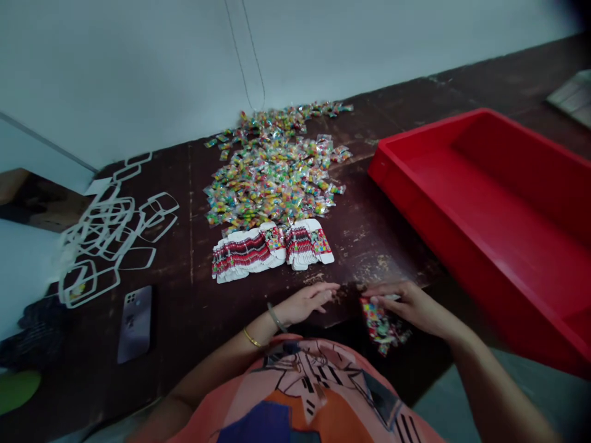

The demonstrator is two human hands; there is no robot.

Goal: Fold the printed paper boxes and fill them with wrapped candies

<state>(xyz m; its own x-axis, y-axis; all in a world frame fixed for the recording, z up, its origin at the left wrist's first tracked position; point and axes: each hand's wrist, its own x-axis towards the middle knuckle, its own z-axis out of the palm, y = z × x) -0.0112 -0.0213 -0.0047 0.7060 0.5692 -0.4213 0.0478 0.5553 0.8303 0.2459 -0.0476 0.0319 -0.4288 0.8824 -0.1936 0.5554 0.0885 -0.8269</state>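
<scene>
My left hand (308, 303) lies flat on the dark wooden table (194, 320) near its front edge, fingers stretched out and holding nothing. Just to its right my right hand (413, 304) is closed over a small printed packet (379, 325) with colourful sweets showing. Beyond my hands lies a fanned row of flat red-and-white printed cartons (270, 249). Behind the cartons spreads a heap of small wrapped colourful sweets (274, 166).
A large empty red plastic tray (498, 203) fills the right side of the table. White paper frame offcuts (108, 231) are strewn at the left, with a phone (135, 323) lying face down in front of them. A pale wall (138, 67) runs behind.
</scene>
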